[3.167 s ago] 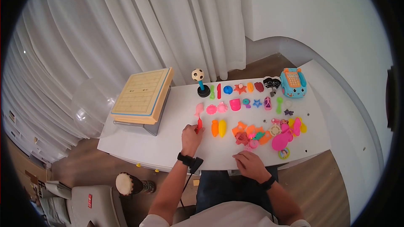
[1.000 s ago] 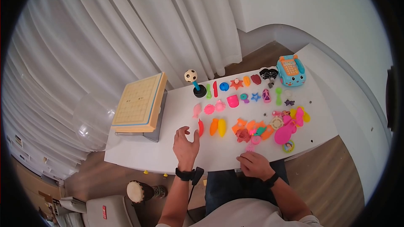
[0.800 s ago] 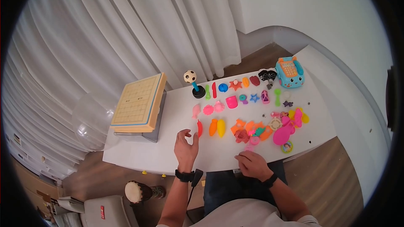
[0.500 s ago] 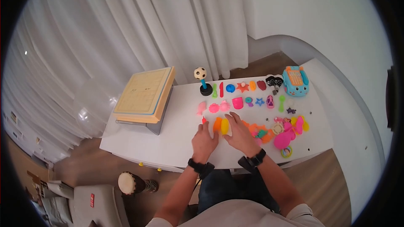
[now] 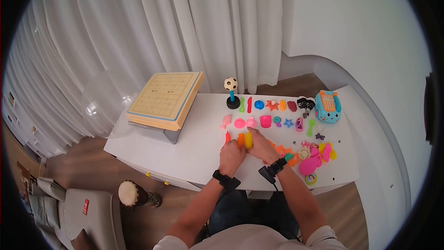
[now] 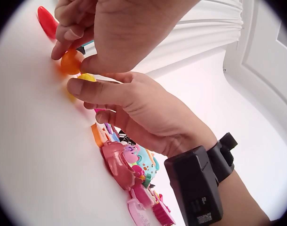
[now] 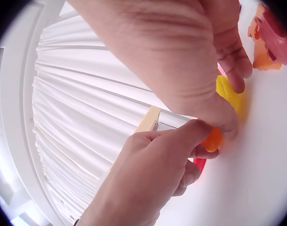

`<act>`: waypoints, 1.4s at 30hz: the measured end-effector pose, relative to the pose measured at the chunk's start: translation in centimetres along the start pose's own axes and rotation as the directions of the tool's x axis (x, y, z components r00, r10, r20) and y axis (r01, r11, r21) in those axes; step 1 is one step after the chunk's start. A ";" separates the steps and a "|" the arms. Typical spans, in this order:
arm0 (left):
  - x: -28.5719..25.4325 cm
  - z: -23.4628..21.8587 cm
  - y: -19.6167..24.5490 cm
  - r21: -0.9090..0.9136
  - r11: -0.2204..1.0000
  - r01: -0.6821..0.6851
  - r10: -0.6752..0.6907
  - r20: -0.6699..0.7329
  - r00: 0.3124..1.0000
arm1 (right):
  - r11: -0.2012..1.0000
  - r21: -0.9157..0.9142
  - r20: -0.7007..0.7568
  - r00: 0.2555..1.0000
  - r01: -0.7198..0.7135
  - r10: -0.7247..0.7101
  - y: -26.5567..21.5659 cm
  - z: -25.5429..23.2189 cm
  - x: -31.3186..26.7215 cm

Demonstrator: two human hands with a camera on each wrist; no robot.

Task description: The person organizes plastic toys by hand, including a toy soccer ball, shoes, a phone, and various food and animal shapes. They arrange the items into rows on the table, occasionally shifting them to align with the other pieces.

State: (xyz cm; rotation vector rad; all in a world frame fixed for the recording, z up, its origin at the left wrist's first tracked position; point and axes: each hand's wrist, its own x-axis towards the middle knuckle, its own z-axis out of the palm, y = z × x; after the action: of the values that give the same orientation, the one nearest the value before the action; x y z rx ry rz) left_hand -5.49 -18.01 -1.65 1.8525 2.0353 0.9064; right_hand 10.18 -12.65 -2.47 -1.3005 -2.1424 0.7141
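My left hand [image 5: 232, 157] pinches an orange carrot-shaped toy [image 5: 241, 139] between thumb and fingers, near the middle of the white table. Right beside it, my right hand [image 5: 260, 145] holds a yellow corn-shaped toy [image 5: 249, 140], thumb on the near side and fingers on the far side. In the right wrist view the yellow toy [image 7: 228, 94] looks ribbed, and the two thumbs are close together. Both toys stay low over the tabletop, partly hidden by fingers. Just left of them lies a red chili-shaped toy [image 5: 227, 137], its lower end hidden by my left hand.
Two rows of small toys, including a pink cup [image 5: 265, 121], lie beyond my hands. A jumbled toy pile with a magenta piece [image 5: 310, 165] lies right. A soccer-ball stand [image 5: 233, 102], toy phone [image 5: 328, 106] and board box [image 5: 164, 99] stand on the table [image 5: 185, 157].
My left hand has let go of the red chili-shaped toy and moved right to the orange one. My right hand has come from the table's front edge to the yellow toy.
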 end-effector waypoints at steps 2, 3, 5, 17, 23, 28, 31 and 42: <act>0.0 0.2 -0.3 -0.015 0.999 -0.040 0.040 -0.028 0.999 | 1.000 -0.006 -0.027 0.999 0.030 -0.030 -0.2 -0.1 -0.2; 0.0 0.2 -0.3 -0.015 0.999 -0.040 0.040 -0.027 0.999 | 1.000 -0.006 -0.026 0.999 0.030 -0.030 -0.4 -0.3 -0.3; 0.0 0.3 -0.3 -0.004 0.999 -0.038 0.038 -0.030 0.999 | 1.000 -0.023 -0.007 1.000 0.015 -0.015 -0.8 -0.7 -0.6; -1.4 -2.7 0.7 0.055 0.996 -0.070 0.073 -0.051 0.996 | 0.999 -0.045 -0.015 1.000 0.026 -0.027 -1.7 -2.4 -1.9; -3.4 -7.9 -2.2 -0.035 0.993 -0.109 0.098 -0.240 0.966 | 0.997 0.076 -0.189 0.982 0.017 -0.002 -0.8 -8.0 -5.9; -4.5 -8.7 -7.7 -0.077 0.997 -0.026 0.007 -0.241 0.971 | 0.982 0.070 -0.321 0.929 -0.173 0.186 1.0 -12.4 -11.4; -4.8 -7.3 -9.2 -0.235 0.967 0.100 -0.135 -0.137 0.981 | 0.981 0.044 -0.351 0.916 -0.191 0.194 1.9 -12.4 -13.6; -6.0 -5.4 -9.6 -0.154 0.988 0.007 -0.040 -0.211 0.977 | 0.941 -0.338 -0.165 0.986 -0.018 -0.040 -2.5 -5.1 -11.8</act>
State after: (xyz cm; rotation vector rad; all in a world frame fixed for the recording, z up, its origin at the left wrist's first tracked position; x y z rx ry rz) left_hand -15.31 -25.26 -4.45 1.7107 2.0360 1.2658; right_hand 16.72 -23.52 0.93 -1.4621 -2.1927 0.2209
